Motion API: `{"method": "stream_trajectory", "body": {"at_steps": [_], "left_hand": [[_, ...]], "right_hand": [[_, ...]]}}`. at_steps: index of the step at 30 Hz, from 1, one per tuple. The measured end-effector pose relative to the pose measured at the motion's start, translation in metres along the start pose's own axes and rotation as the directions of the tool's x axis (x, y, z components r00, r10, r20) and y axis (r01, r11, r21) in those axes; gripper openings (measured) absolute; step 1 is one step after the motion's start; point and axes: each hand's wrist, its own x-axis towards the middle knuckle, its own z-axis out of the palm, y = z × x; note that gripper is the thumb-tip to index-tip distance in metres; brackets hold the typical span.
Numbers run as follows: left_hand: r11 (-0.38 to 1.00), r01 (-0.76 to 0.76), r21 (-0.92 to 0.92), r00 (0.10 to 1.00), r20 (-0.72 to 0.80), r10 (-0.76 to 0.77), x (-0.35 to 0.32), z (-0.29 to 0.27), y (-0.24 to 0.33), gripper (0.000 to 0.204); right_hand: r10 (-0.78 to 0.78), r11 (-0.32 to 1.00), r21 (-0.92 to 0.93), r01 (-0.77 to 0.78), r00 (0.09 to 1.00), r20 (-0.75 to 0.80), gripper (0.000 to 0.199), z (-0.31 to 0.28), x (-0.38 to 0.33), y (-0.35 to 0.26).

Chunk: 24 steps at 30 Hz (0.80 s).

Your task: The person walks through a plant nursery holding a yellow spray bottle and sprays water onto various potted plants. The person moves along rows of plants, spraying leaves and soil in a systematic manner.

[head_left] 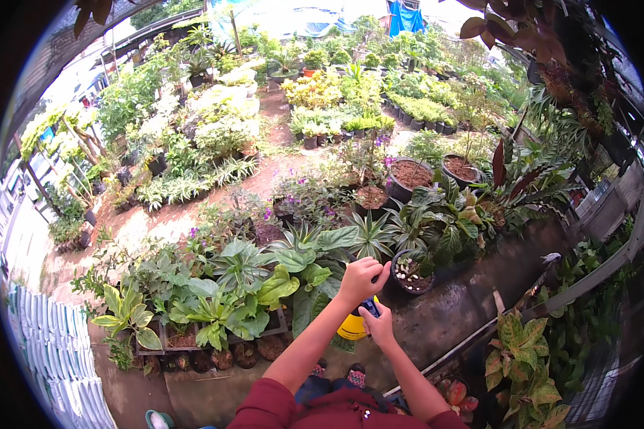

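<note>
A yellow bottle with a dark blue top (352, 327), which looks like a pump sprayer, is held upright in front of my body. My right hand (381, 326) is closed around its blue and black upper part. Just above the bottle, my left hand (363, 279) is curled into a fist with the back of the hand up; what lies inside its fingers is hidden. Broad green leaves (279, 284) reach close to my left hand. Beyond the right side of that hand stands a black pot (412, 274) with white pebbles on its soil.
Potted leafy plants (229, 307) crowd the ground ahead and to the left. Two large soil-filled pots (410, 174) stand farther back. Stacked white bags (57, 357) line the left edge. On the right, a metal rail (551, 304) runs beside mottled-leaf plants (524, 343).
</note>
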Motion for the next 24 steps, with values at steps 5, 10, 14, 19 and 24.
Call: {"method": "stream_trajectory", "body": {"at_steps": [5,10,14,19,24], "left_hand": [[0.995,-0.078,-0.066,0.994,-0.084,0.073,0.040,-0.008,0.018,0.032],[0.995,-0.031,-0.097,0.999,-0.036,0.027,0.042,-0.009,0.014,0.033],[0.984,0.059,-0.168,0.998,0.024,-0.056,0.016,0.015,0.013,0.032],[0.811,0.507,-0.292,0.852,0.311,-0.421,-0.010,0.024,-0.012,0.041],[0.741,0.620,-0.258,0.777,0.335,-0.534,-0.045,0.012,-0.054,0.046]], "right_hand": [[-0.035,0.995,-0.099,0.029,0.998,-0.059,0.018,-0.013,-0.010,0.031],[0.026,0.975,-0.219,-0.047,0.995,-0.097,0.023,-0.028,-0.037,0.049],[0.113,0.976,-0.169,-0.135,0.985,-0.134,0.021,-0.056,-0.048,0.077],[0.003,0.902,-0.408,-0.140,0.948,-0.318,0.018,-0.066,-0.045,0.086],[-0.232,0.828,-0.553,0.094,0.955,-0.185,0.028,-0.056,-0.024,0.054]]}}
